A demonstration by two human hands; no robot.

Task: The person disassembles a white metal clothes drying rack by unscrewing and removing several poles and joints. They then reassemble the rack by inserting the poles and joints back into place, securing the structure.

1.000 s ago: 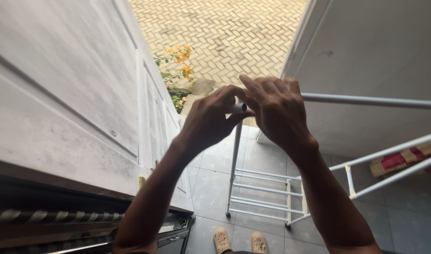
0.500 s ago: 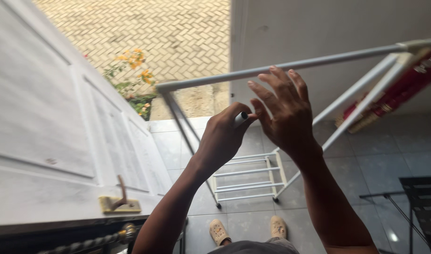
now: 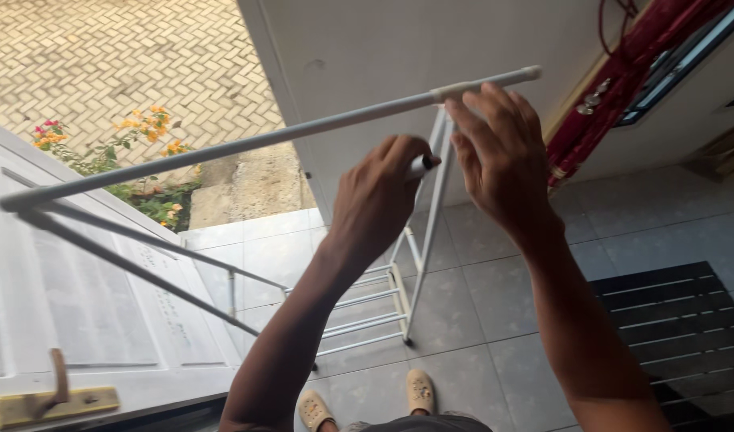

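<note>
A white metal drying rack has its long top rail (image 3: 247, 144) running across the view from the left to the upper right. My left hand (image 3: 379, 204) is shut on a short white tube end with a dark tip (image 3: 421, 166), just below that rail and beside the rack's upright post (image 3: 428, 240). My right hand (image 3: 499, 156) is raised with its fingers apart. Its fingertips touch the rail at the pale joint piece (image 3: 455, 91). The rack's lower rungs (image 3: 359, 320) stand on the tiled floor below.
A white door (image 3: 87, 312) with a brass handle (image 3: 51, 400) stands at the left. Outside are brick paving and a flowering plant (image 3: 147, 136). A red curtain (image 3: 615, 104) hangs at the upper right, and a dark slatted piece (image 3: 671, 320) lies at the right. My feet in beige shoes (image 3: 419, 390) stand on the grey tiles.
The view has swung so the rail now crosses from left to upper right. My right hand went from clasping the rail to open fingers touching it. My left hand stays closed under the rail.
</note>
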